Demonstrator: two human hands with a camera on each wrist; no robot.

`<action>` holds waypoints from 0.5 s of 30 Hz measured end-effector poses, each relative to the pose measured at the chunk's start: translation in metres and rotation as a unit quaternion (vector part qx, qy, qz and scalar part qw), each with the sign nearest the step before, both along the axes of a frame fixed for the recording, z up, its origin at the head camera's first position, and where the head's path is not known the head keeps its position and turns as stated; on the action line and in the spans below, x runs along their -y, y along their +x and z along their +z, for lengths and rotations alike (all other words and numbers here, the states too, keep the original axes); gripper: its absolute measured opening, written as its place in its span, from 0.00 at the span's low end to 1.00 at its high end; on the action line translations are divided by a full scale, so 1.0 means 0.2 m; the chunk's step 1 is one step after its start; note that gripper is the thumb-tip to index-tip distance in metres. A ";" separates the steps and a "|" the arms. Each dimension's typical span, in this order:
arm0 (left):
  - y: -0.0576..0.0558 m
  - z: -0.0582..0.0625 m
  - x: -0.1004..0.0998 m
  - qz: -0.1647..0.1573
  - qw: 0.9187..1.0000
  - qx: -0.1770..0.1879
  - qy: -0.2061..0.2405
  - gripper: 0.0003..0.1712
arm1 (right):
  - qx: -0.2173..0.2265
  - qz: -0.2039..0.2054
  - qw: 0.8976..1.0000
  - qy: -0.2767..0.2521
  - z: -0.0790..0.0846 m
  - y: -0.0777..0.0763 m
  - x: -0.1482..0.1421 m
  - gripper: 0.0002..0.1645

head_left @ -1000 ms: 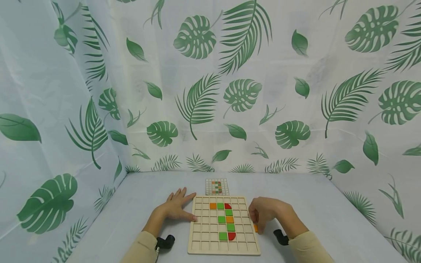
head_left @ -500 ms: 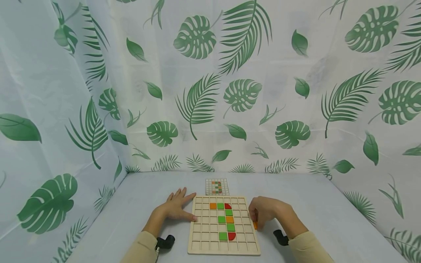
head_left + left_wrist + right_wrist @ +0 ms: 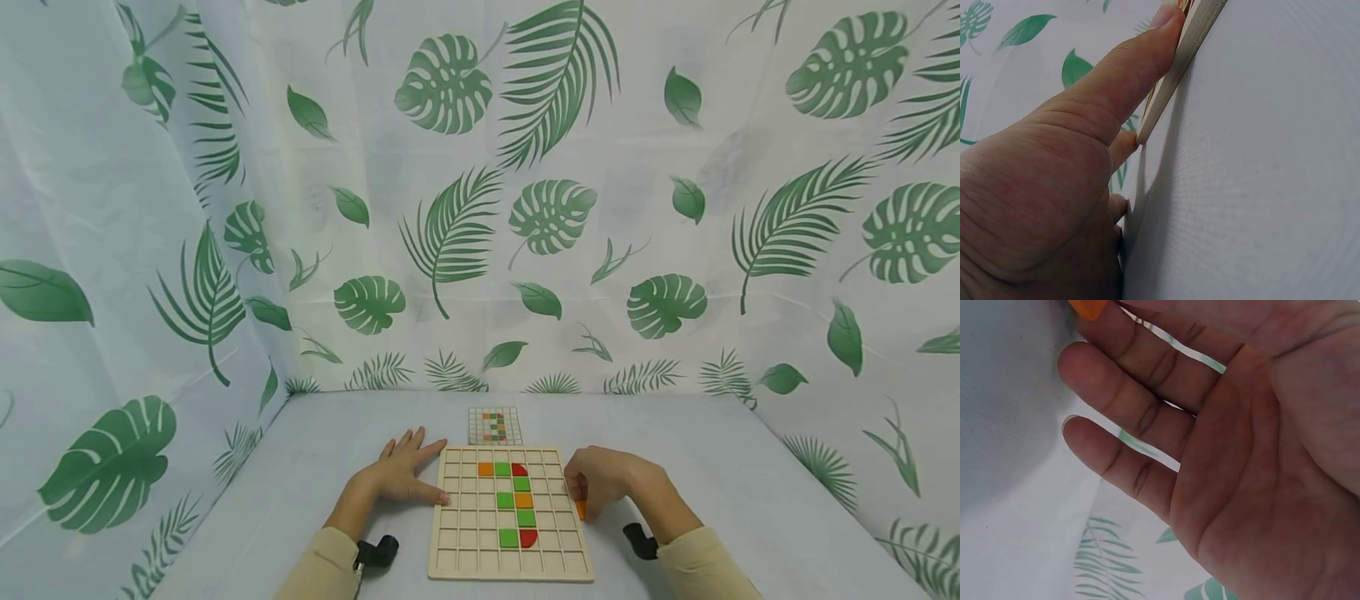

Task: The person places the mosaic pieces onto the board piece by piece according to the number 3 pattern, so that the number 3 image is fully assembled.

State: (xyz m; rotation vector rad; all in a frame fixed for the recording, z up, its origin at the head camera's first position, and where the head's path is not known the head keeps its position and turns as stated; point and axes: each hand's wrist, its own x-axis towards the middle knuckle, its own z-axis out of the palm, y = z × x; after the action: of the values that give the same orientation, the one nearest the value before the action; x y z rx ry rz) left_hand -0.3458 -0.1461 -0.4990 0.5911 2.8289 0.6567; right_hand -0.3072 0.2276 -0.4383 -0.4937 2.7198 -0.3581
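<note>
A wooden grid board (image 3: 468, 565) lies in front of me, with orange, green and red tiles set in several of its cells. My left hand (image 3: 401, 477) is spread at its left side, thumb on the board's edge and the index fingertip by the far corner; the left wrist view shows that thumb (image 3: 1122, 78) against the wooden rim. Close beside the board's right edge, my right hand (image 3: 606, 482) pinches an orange tile (image 3: 581, 510). A corner of the orange tile (image 3: 1089, 306) shows at the top of the right wrist view; the hand hides much of it.
Just beyond the board lies a card (image 3: 495, 427) printed with a grid and coloured squares. White cloth (image 3: 697, 442) covers the table, and a leaf-patterned curtain (image 3: 480, 333) hangs behind and at the sides. A black wrist device (image 3: 378, 552) sits on each forearm.
My right hand has drawn the orange tile slightly away from me along the board's right edge, and the tile looks more upright. The left hand and the board have stayed put.
</note>
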 end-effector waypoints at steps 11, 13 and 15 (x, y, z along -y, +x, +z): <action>0.00 0.00 0.00 0.000 1.000 0.001 -0.001 0.63 | 0.007 0.002 1.000 -0.010 0.01 0.01 0.00 0.19; 0.00 0.01 0.00 -0.001 1.000 0.000 -0.003 0.64 | 0.008 -0.001 1.000 -0.011 0.02 0.01 0.00 0.19; 0.00 0.01 0.00 -0.001 1.000 -0.001 -0.003 0.64 | 0.008 -0.002 1.000 -0.013 0.02 0.00 -0.01 0.19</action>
State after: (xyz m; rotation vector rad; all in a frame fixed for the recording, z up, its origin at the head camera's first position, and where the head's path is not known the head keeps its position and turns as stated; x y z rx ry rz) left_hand -0.3456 -0.1460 -0.4977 0.5939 2.8306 0.6463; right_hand -0.3068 0.2293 -0.4348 -0.4903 2.7045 -0.3979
